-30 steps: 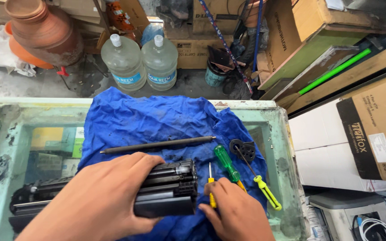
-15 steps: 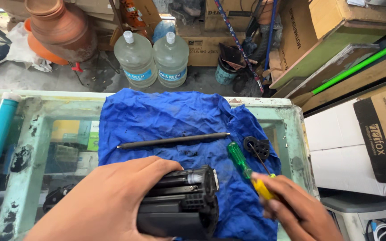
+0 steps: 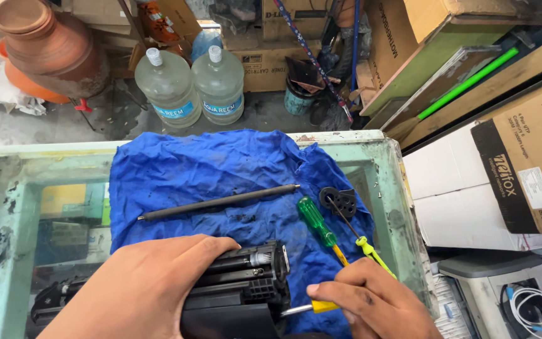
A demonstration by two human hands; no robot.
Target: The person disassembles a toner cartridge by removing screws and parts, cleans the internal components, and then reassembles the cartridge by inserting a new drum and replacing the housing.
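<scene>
At the bottom edge, left hand (image 3: 142,292) laid flat over a black toner cartridge (image 3: 239,292), fingers (image 3: 214,245) spread across its top and pressing it down onto the blue cloth (image 3: 208,166); cartridge lying lower centre of the frame, its geared end turned toward the right. Just right of it, right hand (image 3: 377,304) with fingers (image 3: 327,292) pinched shut around a yellow-handled screwdriver (image 3: 312,307), metal tip touching the cartridge's end. Immediately above that hand, a green-handled screwdriver (image 3: 316,223) lying slantwise on the cloth, and beside it a thin yellow-green handled tool (image 3: 371,251) with its shaft reaching up to a small black gear piece (image 3: 340,199). Further up, mid-frame, a long dark roller rod (image 3: 217,202) resting across the cloth, well apart from both hands. Cloth draped over a pale green glass-topped bench (image 3: 384,163), smeared with black stains at left. Beyond the bench, on the floor in the upper part of the frame, two clear water jugs (image 3: 196,88) side by side, a brown clay pot (image 3: 48,47) at upper left, and stacked cardboard boxes (image 3: 528,163) along the right side.
</scene>
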